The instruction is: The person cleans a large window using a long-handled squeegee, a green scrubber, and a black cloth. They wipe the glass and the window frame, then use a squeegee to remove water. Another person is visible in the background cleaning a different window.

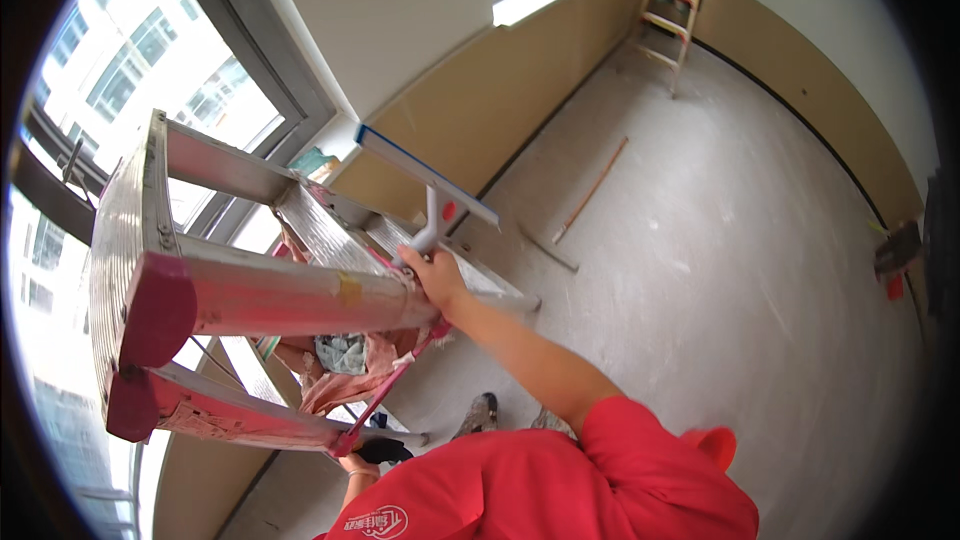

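My right hand (436, 280) is closed around the grey handle of a window squeegee (432, 212) and lies against the rail of an aluminium stepladder (300, 285). The squeegee's long blade, edged in blue, points up and away from me. Lower down, my left hand (357, 463) is at the ladder's other rail, by a pink brace and a black item (385, 451) whose kind I cannot make out. Its fingers are mostly hidden. Between the ladder's sides hangs a pinkish cloth (372, 368) with a grey-green rag (341, 352) on it.
A large window (150, 50) is at the left, with a teal cloth (312, 162) on its sill. On the grey floor (700, 270) lie a wooden stick (592, 190) and a short bar (548, 249). Far off, someone's legs show behind another stepladder (668, 25).
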Motion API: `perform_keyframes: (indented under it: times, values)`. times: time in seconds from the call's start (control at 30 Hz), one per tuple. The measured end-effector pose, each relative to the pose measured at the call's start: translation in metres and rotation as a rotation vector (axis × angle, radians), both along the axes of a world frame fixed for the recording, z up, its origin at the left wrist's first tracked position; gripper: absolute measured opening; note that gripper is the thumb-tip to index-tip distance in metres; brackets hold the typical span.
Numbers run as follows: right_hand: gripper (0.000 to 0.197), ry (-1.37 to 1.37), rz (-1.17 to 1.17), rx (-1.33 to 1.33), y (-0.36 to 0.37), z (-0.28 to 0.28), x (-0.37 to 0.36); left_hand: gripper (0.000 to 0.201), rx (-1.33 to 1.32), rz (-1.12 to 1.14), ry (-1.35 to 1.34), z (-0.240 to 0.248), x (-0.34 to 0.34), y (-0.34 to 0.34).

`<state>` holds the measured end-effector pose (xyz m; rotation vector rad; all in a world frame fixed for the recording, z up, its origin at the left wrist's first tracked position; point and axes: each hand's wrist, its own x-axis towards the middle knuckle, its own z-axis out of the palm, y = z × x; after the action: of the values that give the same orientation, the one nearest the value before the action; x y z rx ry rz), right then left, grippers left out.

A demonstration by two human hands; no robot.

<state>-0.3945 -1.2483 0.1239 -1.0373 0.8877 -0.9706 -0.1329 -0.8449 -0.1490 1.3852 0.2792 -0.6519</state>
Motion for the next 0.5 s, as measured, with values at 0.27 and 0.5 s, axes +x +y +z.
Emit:
perform_keyframes:
  times: [0.27, 0.5]
  values:
    - [0.025, -0.188, -0.135, -0.073, -0.037, 0.007, -0.062, 0.049, 0.045, -0.239, 0.065, 0.078, -0.083, -0.055]
    - [0.031, -0.267, -0.198, 0.024, -0.204, -0.015, -0.274, 0.033, 0.523, -0.628, -0.388, 0.075, -0.263, -0.206]
